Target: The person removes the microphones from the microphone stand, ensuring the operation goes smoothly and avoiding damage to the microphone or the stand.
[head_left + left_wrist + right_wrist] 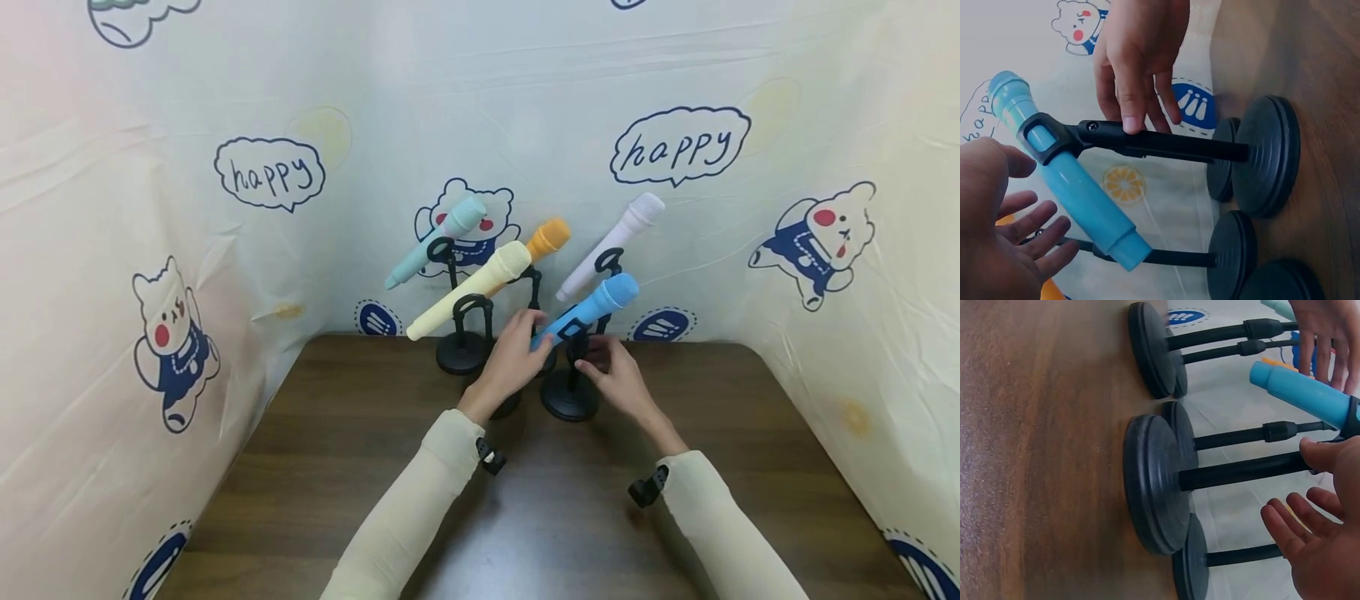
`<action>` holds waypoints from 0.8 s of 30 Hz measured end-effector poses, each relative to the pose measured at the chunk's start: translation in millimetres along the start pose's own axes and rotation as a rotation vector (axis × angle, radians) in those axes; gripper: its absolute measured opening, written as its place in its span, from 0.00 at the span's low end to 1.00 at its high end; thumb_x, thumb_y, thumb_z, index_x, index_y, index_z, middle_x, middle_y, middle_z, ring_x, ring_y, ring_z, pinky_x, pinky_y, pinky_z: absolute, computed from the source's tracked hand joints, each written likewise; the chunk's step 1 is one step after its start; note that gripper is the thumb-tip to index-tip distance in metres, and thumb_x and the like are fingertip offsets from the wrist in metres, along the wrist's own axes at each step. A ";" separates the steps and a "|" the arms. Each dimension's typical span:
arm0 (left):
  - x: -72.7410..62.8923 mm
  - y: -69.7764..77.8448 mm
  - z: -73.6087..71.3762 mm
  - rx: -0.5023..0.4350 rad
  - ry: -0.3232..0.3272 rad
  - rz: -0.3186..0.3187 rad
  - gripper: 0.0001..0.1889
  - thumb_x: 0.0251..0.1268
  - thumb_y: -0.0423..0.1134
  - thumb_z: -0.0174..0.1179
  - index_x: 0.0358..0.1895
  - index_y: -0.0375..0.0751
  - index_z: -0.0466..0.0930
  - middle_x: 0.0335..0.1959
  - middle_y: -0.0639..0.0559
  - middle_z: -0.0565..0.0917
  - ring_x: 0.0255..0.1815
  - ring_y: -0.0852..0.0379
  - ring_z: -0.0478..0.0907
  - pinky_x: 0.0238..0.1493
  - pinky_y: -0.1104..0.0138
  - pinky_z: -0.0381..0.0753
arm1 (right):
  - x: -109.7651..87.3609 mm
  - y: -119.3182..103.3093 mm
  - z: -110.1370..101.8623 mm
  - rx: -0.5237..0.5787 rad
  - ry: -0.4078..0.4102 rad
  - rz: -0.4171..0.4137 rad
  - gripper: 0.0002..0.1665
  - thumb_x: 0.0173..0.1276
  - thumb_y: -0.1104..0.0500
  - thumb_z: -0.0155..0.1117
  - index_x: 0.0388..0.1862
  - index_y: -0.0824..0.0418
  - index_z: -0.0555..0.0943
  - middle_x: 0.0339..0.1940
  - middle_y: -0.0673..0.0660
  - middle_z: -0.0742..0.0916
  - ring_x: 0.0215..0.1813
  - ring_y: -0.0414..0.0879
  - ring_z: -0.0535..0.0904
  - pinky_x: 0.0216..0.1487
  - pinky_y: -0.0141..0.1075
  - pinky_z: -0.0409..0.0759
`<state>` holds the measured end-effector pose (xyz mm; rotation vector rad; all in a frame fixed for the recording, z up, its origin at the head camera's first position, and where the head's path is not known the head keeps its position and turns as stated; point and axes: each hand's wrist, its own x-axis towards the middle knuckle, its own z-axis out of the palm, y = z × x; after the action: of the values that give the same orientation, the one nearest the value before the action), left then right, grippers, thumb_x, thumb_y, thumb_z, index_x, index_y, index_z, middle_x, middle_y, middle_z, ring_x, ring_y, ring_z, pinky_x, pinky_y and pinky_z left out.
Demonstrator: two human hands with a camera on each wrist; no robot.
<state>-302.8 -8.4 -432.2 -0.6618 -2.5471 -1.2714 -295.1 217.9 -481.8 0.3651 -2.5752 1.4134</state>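
Observation:
A blue microphone (600, 302) rests slanted in the clip of a black stand (570, 397), its head up to the right. My left hand (517, 352) is beside the microphone's lower end. In the left wrist view, its fingers (1041, 228) are spread loosely near the blue microphone (1088, 194), around nothing. On the other side, my right hand (618, 379) is at the stand's upper pole. The right wrist view shows its thumb touching the pole (1241, 471) just under the clip, while the other fingers (1297, 519) stand apart from it, loosely bent.
Behind stand more black stands holding a teal microphone (431, 250), a pale yellow one (472, 287), an orange one (551, 237) and a lavender one (611, 246). Their round bases crowd the back of the brown table (360, 467). A printed cloth (525, 100) hangs behind.

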 end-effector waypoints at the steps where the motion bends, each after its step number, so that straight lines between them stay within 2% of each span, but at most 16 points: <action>1: 2.0 0.3 1.1 -0.004 -0.012 -0.010 0.22 0.83 0.44 0.58 0.71 0.37 0.72 0.69 0.44 0.77 0.70 0.44 0.78 0.71 0.51 0.80 | 0.6 0.9 1.5 0.000 -0.009 0.004 0.30 0.79 0.60 0.67 0.73 0.67 0.69 0.65 0.69 0.82 0.64 0.63 0.82 0.66 0.58 0.83; 8: 13.0 2.5 7.8 -0.024 -0.077 -0.049 0.30 0.82 0.48 0.59 0.78 0.39 0.67 0.69 0.44 0.76 0.62 0.49 0.78 0.70 0.51 0.81 | 1.0 3.8 10.5 -0.022 -0.046 0.003 0.30 0.80 0.58 0.67 0.74 0.68 0.70 0.62 0.70 0.85 0.62 0.64 0.85 0.64 0.58 0.85; 12: 16.5 1.3 13.8 -0.067 -0.099 -0.056 0.32 0.82 0.48 0.60 0.81 0.40 0.64 0.69 0.43 0.76 0.63 0.49 0.77 0.71 0.50 0.80 | -0.2 5.4 13.1 -0.061 -0.042 -0.009 0.25 0.81 0.56 0.66 0.68 0.67 0.75 0.55 0.68 0.88 0.53 0.59 0.87 0.57 0.55 0.88; 16: 17.9 0.7 19.1 -0.134 -0.112 -0.062 0.32 0.82 0.47 0.60 0.82 0.40 0.63 0.71 0.40 0.76 0.65 0.45 0.76 0.72 0.47 0.78 | -0.9 7.2 16.2 -0.096 -0.022 -0.027 0.16 0.81 0.58 0.65 0.59 0.66 0.79 0.49 0.65 0.89 0.45 0.55 0.85 0.50 0.50 0.85; 21: 17.7 1.9 21.7 -0.175 -0.109 -0.072 0.29 0.82 0.46 0.60 0.79 0.41 0.68 0.67 0.42 0.78 0.61 0.47 0.77 0.67 0.50 0.81 | -1.6 7.2 19.1 -0.110 0.000 -0.032 0.12 0.80 0.60 0.65 0.54 0.67 0.81 0.49 0.67 0.90 0.50 0.58 0.89 0.55 0.55 0.88; 24: 17.9 3.8 21.4 -0.183 -0.106 -0.079 0.27 0.82 0.46 0.60 0.77 0.42 0.69 0.64 0.44 0.80 0.57 0.50 0.78 0.63 0.54 0.83 | -2.0 6.4 19.5 -0.107 0.013 -0.028 0.11 0.80 0.60 0.65 0.53 0.67 0.82 0.48 0.67 0.91 0.50 0.59 0.89 0.55 0.56 0.88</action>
<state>-316.5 16.0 -435.6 -0.6875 -2.5855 -1.5500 -295.9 205.0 -497.8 0.3725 -2.6113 1.2591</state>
